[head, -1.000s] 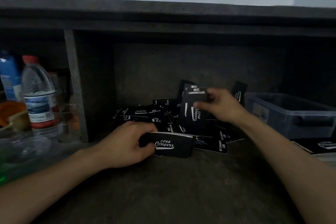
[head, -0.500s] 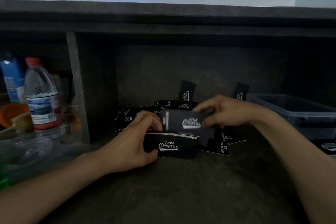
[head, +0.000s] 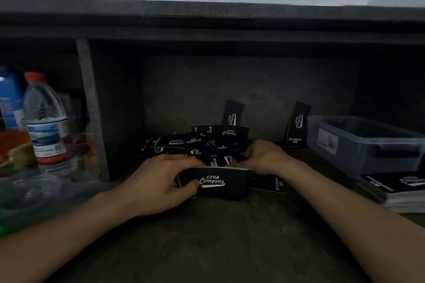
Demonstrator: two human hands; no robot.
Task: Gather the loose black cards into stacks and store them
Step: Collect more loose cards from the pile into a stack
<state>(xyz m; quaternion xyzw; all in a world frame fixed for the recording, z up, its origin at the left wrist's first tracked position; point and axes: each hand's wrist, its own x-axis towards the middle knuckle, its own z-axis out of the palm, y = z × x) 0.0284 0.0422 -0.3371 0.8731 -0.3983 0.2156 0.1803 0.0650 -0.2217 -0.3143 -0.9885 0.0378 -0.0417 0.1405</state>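
My left hand (head: 161, 185) grips a stack of black cards (head: 224, 184) printed "Club Camping", held on edge on the dark shelf floor. Behind the stack, my right hand (head: 264, 156) has its fingers curled onto a loose card (head: 231, 159) at the stack's top. A pile of loose black cards (head: 184, 143) lies scattered behind both hands. Two more cards lean upright against the back wall, one (head: 232, 115) in the middle and one (head: 297, 125) further right. A finished stack of cards (head: 395, 187) lies at the right.
A grey plastic bin (head: 365, 142) stands at the right, behind the finished stack. Left of a vertical shelf divider (head: 92, 110) stand a red-capped water bottle (head: 46, 119), a blue container (head: 10, 96) and an orange object (head: 13, 145). A shelf board (head: 207, 20) hangs low overhead.
My right hand lifted a card from the pile, turned it flat and brought it down to the stack in my left hand. The left hand and its stack stayed put.
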